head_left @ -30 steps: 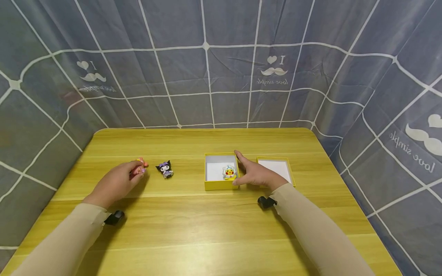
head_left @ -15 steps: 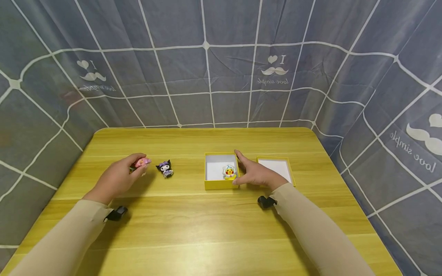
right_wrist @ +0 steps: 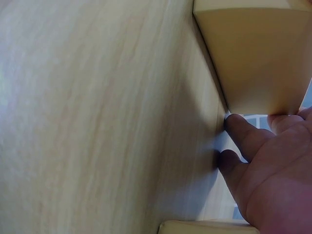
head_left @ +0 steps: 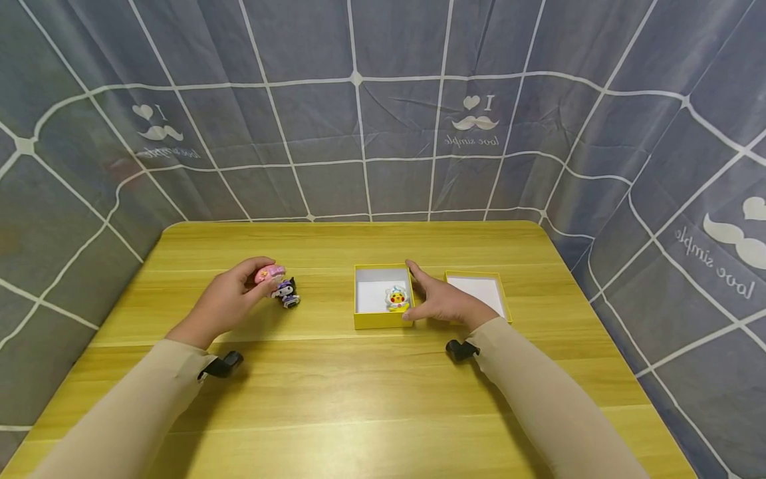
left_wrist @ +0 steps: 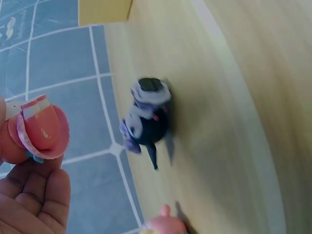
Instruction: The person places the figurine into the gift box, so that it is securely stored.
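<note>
My left hand [head_left: 224, 303] pinches a pink toy figurine [head_left: 270, 272], held up above the table; in the left wrist view its frilled pink part [left_wrist: 44, 127] shows by the fingers. Just beyond, a black-and-white figurine with purple trim [head_left: 288, 293] stands on the table, partly overlapped by the thumb. An open yellow box [head_left: 383, 322] with a white inside sits at the middle. Inside it, at the front right, is a yellow figurine in a white hood [head_left: 397, 299]. My right hand [head_left: 443, 303] grips the box's right side, thumb at the front corner, fingers at the back corner.
A shallow yellow lid with a white inside [head_left: 479, 291] lies right of the box, partly behind my right hand. Another pink figurine [left_wrist: 166, 225] shows at the bottom of the left wrist view. A grey checked curtain [head_left: 395, 146] borders the wooden table [head_left: 335, 399].
My left hand has lifted the pink figurine and carried it rightward, up to the black-and-white one. The right hand and the box have stayed in place.
</note>
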### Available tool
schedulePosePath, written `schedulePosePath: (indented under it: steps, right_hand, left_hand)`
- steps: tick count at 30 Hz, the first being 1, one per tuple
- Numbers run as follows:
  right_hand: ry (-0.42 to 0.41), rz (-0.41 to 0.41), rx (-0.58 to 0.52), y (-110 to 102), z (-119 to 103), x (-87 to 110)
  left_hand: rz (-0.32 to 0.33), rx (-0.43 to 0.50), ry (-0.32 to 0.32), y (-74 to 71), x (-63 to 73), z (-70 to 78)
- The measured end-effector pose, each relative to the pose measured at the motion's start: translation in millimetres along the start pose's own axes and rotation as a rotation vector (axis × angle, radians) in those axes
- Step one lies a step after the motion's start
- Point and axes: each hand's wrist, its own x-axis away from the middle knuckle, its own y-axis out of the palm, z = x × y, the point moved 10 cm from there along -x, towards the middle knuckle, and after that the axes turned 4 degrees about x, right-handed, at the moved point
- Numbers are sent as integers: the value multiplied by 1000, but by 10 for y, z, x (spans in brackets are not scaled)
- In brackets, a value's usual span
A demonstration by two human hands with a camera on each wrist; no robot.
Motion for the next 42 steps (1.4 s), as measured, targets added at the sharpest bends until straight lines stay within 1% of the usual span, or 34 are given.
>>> schedulePosePath:
  steps: [6,12,20,26,30,35,39,42]
  right_hand:
    - [-5,-3,-2,1,16,-14]
    - [-8,0,-6,-4,22,-19]
    - [3,-2,4,-17,31,-10]
    - [-8,-6,-19,-6,25,-21]
    - [-13,-9,-35,6,17,-23]
    - [-10,-6,-26,1,10,-21]
    - [-8,-3,-17,-4,11,-24]
    - [-4,-2,-18,-3,10,-21]
  left_hand:
    - [-7,53,22,79,-74,132]
    - [-24,90,26,182,-152,223]
    - [-67,218,31,358,-254,368]
    - [-64,214,22,449,-303,457]
    - [-77,251,20,521,-336,502]
    - [-98,290,45,613,-370,558]
    - [-88,255,77,654,-392,601]
    - [-78,224,86,675,-405,622]
